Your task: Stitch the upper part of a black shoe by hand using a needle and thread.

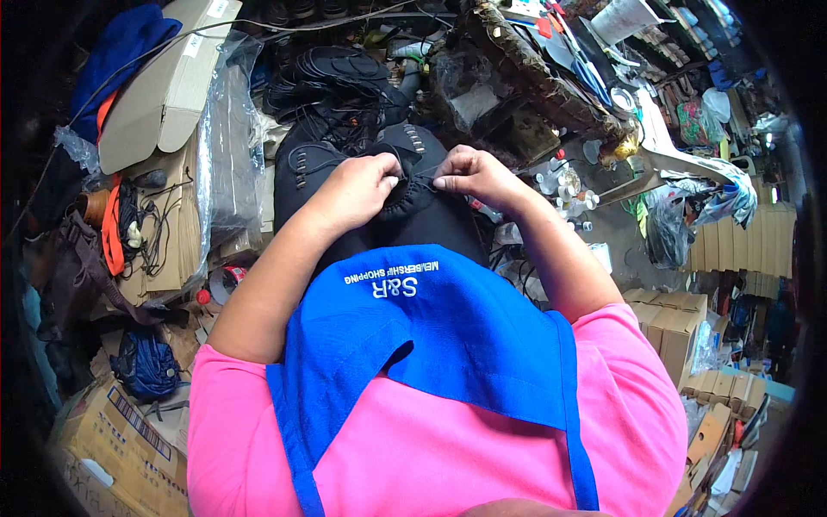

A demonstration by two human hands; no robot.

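Observation:
A small black piece (403,196) with a ridged, gathered edge, like a shoe upper, rests over my lap in dark trousers. My left hand (360,188) is closed on its left side, thumb and fingers pinched together. To the right of it, my right hand (478,177) pinches what looks like a thin dark cord running to the piece. The fingertips hide the exact grip. Just beyond my hands are rows of short pale stitches or lacing (415,138) on black material. A heap of black pieces with loose laces (336,82) lies past my knees.
Flattened cardboard (177,86) and plastic-wrapped sheets (233,146) stand at the left. A rough-edged worktable (551,77) with tools is at the far right. Plastic bottles (568,185) lie beside my right forearm. Cardboard boxes (668,327) stack at the right; a blue apron (422,319) covers my front.

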